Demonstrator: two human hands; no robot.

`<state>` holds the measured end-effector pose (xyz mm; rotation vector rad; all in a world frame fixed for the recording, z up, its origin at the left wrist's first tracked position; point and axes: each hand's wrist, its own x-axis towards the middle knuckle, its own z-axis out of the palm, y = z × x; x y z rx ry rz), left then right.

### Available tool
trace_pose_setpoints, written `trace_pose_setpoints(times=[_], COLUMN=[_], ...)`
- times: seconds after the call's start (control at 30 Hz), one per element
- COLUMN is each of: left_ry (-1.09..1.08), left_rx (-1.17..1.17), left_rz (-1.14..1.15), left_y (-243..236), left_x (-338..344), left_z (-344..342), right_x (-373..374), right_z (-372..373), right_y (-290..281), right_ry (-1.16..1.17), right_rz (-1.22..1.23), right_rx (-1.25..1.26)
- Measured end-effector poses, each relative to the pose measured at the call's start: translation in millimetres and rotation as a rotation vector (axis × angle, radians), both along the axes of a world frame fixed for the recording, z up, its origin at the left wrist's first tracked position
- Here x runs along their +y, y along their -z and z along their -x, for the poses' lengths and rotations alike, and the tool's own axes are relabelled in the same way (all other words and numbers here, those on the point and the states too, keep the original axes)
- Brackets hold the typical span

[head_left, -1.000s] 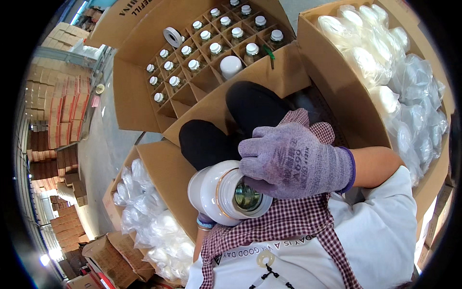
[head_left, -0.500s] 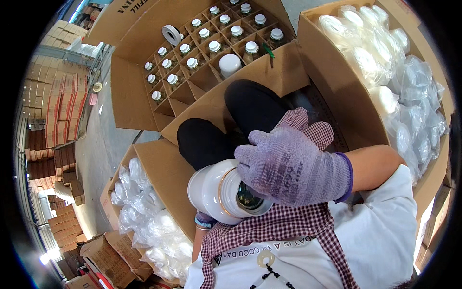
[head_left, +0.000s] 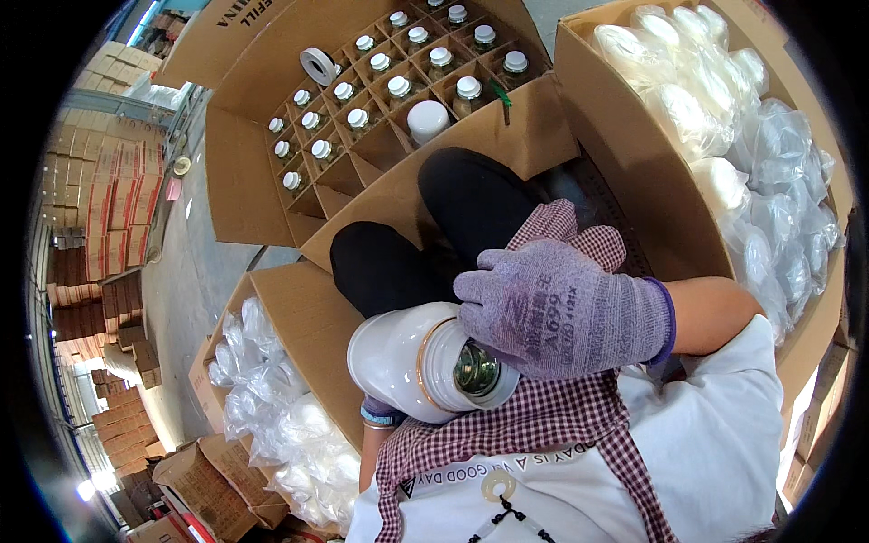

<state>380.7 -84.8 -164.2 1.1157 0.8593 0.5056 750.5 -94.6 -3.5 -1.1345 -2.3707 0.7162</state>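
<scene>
Above my lap lies a glossy white flask body with a gold ring, tilted so its open end points toward my chest. Inside that mouth shows shiny dark green, mirror-like glass. My right hand, in a purple-grey knit glove, is at the upper edge of the open end, its fingers curled. Whatever those fingers may hold is hidden beneath them. My left hand is under the flask body; only the glove's cuff end shows, and its fingers are hidden.
Ahead stands a divided carton of white-capped bottles, with a white tape roll and a domed white lid on it. Cartons of plastic-wrapped white parts flank me, at right and left. Stacked boxes line the far left.
My right hand has shifted slightly to the right, and the flask body has turned a little. More of the green glass in its mouth shows now.
</scene>
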Motion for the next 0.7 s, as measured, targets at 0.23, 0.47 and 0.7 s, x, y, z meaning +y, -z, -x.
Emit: trace_pose_setpoints(times=[0.23,0.47,0.7], left_ry=[-0.003,-0.007,-0.019], left_rx=[0.0,-0.002,-0.009], left_rz=[-0.001,0.003,0.006], left_y=[-1,0,1], left_x=[-1,-4,-3], left_z=[1,0,-1], right_x=[3,3,-1], right_z=[-1,1,9], right_y=[-4,-1,-6], right_ry=[0.005,0.028,0.113], right_rz=[-0.056,-0.062,-0.032], right_rx=[0.007,-0.028,-0.084])
